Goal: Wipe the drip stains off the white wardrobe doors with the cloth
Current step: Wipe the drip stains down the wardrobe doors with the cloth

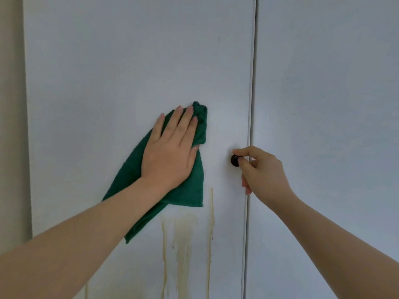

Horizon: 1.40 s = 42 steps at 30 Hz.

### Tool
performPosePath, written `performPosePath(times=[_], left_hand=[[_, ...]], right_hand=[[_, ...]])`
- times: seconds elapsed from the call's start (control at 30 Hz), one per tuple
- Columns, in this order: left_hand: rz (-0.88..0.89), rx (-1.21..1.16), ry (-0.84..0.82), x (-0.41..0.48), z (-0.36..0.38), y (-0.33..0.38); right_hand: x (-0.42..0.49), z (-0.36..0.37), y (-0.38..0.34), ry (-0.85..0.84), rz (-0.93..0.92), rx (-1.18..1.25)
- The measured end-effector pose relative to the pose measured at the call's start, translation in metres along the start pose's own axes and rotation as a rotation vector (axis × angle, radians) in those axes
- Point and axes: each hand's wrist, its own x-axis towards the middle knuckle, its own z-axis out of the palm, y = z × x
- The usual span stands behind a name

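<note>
Pressing flat, left grip [170, 152] pins cloth [190, 190] above drip stains [185, 244]; right grip [259, 167] pinches knob [235, 160].

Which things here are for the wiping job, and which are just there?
For the job: green cloth, left hand, yellowish drip stains, left wardrobe door.

Just there: right wardrobe door, beige wall. The black knob is only held by the right hand.

The left hand [170, 152] is in the middle of the frame, flat with fingers spread. The right hand [259, 167], at centre right, is curled, seemingly pinching with thumb and finger.
</note>
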Motion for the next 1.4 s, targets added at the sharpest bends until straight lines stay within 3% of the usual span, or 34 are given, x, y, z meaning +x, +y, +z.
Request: performPosePath(times=[0.1,0.17,0.23,0.4,0.43,0.53,0.6,0.77,0.83,0.87,1.0,1.07,1.17,1.27,1.33,1.4], left_hand=[[0.414,-0.060,-0.136,-0.065,-0.001,0.036],[0.612,-0.054,-0.173,-0.082,-0.006,0.023],[0.561,-0.045,-0.132,-0.066,-0.005,-0.002],[0.087,0.026,-0.013,-0.024,-0.002,-0.007],[0.115,0.012,-0.034,-0.040,0.000,0.009],[0.582,-0.075,-0.170,-0.105,-0.003,0.044],[0.730,-0.062,-0.198,-0.114,-0.006,0.029],[0.263,0.025,-0.042,-0.051,0.000,-0.009],[0.203,0.009,-0.002,-0.065,0.005,0.016],[0.265,-0.022,-0.025,-0.084,0.008,0.035],[0.804,-0.080,-0.233,-0.154,0.001,0.061],[0.761,-0.090,-0.191,-0.142,-0.001,0.041],[0.407,-0.046,-0.076,-0.101,0.001,0.014],[0.138,-0.026,-0.032,-0.097,0.006,0.037],[0.238,-0.039,-0.065,-0.133,0.010,0.072],[0.572,-0.073,-0.167,-0.179,0.011,0.088]], right_hand=[[-0.004,0.001,0.001,0.008,0.022,0.032],[-0.008,0.000,0.002,-0.019,0.011,-0.006],[-0.012,-0.001,0.004,-0.044,0.009,-0.074],[-0.018,0.005,0.008,-0.031,0.019,-0.076],[-0.019,0.007,0.009,-0.028,0.013,-0.077],[-0.025,0.010,0.012,-0.064,0.013,-0.090],[-0.029,0.012,0.015,-0.121,-0.018,-0.142],[-0.032,0.016,0.033,-0.025,-0.148,-0.230],[-0.037,0.022,0.040,-0.004,-0.150,-0.193],[-0.038,0.025,0.044,-0.001,-0.138,-0.173],[-0.037,0.035,0.060,-0.053,-0.174,-0.206],[-0.036,0.036,0.065,-0.063,-0.209,-0.223],[-0.037,0.040,0.071,-0.031,-0.255,-0.227],[-0.041,0.048,0.074,0.008,-0.297,-0.246],[-0.043,0.052,0.078,0.037,-0.315,-0.222],[-0.046,0.057,0.081,0.088,-0.334,-0.195]])
